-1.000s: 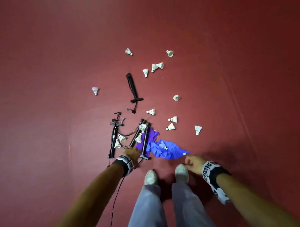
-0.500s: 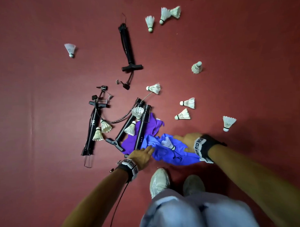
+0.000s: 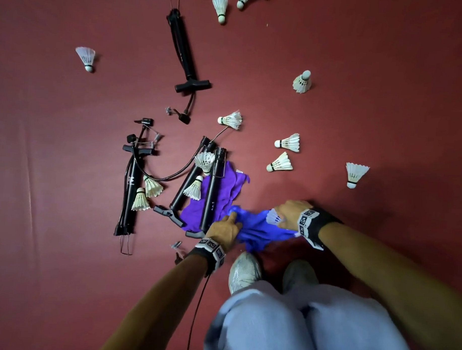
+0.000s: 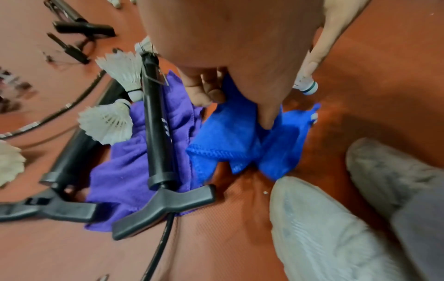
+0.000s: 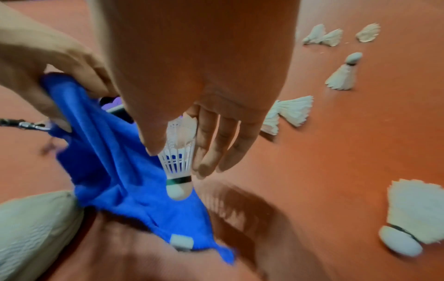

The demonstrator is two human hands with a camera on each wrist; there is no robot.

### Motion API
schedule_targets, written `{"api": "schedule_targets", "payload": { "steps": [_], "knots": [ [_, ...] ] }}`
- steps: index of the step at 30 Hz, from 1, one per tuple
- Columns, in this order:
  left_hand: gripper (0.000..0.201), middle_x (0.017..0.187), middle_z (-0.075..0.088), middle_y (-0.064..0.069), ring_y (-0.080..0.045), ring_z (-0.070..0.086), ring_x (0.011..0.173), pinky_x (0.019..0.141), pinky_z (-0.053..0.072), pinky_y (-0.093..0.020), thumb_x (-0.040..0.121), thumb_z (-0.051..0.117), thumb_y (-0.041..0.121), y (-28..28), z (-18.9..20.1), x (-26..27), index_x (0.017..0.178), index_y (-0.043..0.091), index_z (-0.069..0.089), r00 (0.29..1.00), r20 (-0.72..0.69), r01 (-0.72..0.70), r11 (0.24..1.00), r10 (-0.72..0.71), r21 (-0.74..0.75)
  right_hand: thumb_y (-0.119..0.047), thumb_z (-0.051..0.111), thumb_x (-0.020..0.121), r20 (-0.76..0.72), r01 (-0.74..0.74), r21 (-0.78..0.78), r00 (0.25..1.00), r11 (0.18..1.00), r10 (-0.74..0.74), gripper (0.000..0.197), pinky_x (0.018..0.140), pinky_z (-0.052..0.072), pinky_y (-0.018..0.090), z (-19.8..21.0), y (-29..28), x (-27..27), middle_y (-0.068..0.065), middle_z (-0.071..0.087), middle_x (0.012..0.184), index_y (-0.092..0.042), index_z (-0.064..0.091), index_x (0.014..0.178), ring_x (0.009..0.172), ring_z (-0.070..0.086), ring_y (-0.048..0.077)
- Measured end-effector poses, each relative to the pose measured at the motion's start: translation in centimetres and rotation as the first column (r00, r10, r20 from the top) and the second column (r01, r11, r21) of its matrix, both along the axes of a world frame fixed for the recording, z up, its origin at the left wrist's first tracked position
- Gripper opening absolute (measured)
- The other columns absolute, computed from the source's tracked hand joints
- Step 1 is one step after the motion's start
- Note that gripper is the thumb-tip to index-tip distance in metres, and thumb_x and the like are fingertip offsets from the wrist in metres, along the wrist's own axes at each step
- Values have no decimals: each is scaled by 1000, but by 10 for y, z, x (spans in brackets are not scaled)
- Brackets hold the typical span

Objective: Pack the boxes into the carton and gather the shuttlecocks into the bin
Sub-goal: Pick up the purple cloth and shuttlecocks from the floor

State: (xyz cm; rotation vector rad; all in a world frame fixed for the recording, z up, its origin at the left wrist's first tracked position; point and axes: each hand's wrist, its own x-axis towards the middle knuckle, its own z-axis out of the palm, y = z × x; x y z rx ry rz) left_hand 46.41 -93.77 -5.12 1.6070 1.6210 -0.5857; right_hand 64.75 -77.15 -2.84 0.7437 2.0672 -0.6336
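My right hand (image 3: 286, 214) pinches a white plastic shuttlecock (image 5: 179, 188) between thumb and fingers, cork down, just above a crumpled blue cloth (image 3: 259, 232). My left hand (image 3: 228, 222) grips the left end of that blue cloth (image 4: 240, 144) and bunches it up. Several feather shuttlecocks lie loose on the red floor, such as one (image 3: 288, 142) beyond my right hand and one (image 3: 355, 174) further right. Two more (image 3: 198, 185) rest among the pumps. No carton, bin or boxes are in view.
Several black hand pumps (image 3: 131, 187) with hoses lie left of my hands, one (image 3: 213, 192) across a purple cloth (image 3: 232, 185). My two white shoes (image 3: 245, 272) stand just below the blue cloth. A thin cable trails from my left wrist.
The view has dropped closer to the floor. My right hand moved left onto the blue cloth and took hold of the shuttlecock lying there. My left hand shifted right and gripped the cloth.
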Motion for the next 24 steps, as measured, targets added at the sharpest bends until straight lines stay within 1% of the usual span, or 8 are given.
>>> {"api": "schedule_targets", "payload": {
  "steps": [4,7,10,13,15,18,22,24],
  "knots": [
    [47,146,42,-8,-29,49,130,92,50,-42,100,51,50,-7,81,2,137,22,57,998,-26,57,998,-56,41,-41,60,95,-9,205,45,979,978,-205,34,88,51,34,82,1,25,8,70,122,-20,65,121,114,67,31],
    [45,158,36,-8,-31,45,133,97,46,-42,103,47,39,-10,157,2,145,24,50,995,-40,96,994,-94,60,-41,66,95,-47,405,34,914,914,-403,33,86,47,29,156,-6,40,11,71,120,-19,66,121,113,67,31],
    [56,163,31,-4,-33,49,133,103,45,-43,103,45,20,-10,241,4,157,25,33,999,2,41,997,-42,68,-45,82,82,-105,624,-18,776,781,-622,49,80,45,28,230,-15,49,9,71,121,-14,63,115,111,67,31],
    [70,161,30,-7,-42,61,119,92,50,-47,100,46,8,-2,329,7,163,28,23,991,102,-88,995,83,52,-42,90,73,-221,785,-80,587,614,-779,49,76,44,28,310,-22,49,10,72,113,-17,58,101,103,69,32],
    [55,150,38,-12,-43,62,113,89,49,-44,102,51,18,5,389,6,155,21,39,972,158,-186,980,174,69,-37,89,72,-292,857,-119,452,501,-843,50,73,45,29,364,-23,44,9,70,104,-20,48,97,93,68,31],
    [39,125,49,-14,-42,62,102,77,47,-42,94,59,21,10,475,6,131,10,53,927,247,-333,924,283,190,-26,84,77,-364,915,-226,239,334,-900,54,69,42,28,452,-21,33,1,65,96,-21,45,113,81,61,22],
    [47,112,50,-8,-32,59,94,75,50,-41,74,76,27,19,580,13,113,12,52,899,270,-406,885,344,227,-21,82,79,-452,888,-360,102,286,-886,49,68,43,14,562,-18,24,-5,65,99,-25,52,118,84,62,14],
    [34,99,52,-2,-31,60,88,71,46,-38,74,77,19,20,625,14,99,12,56,885,298,-438,859,358,266,-22,83,77,-502,877,-390,53,280,-863,47,72,46,14,612,-19,22,-8,68,100,-27,56,116,86,64,14]
  ]
}}
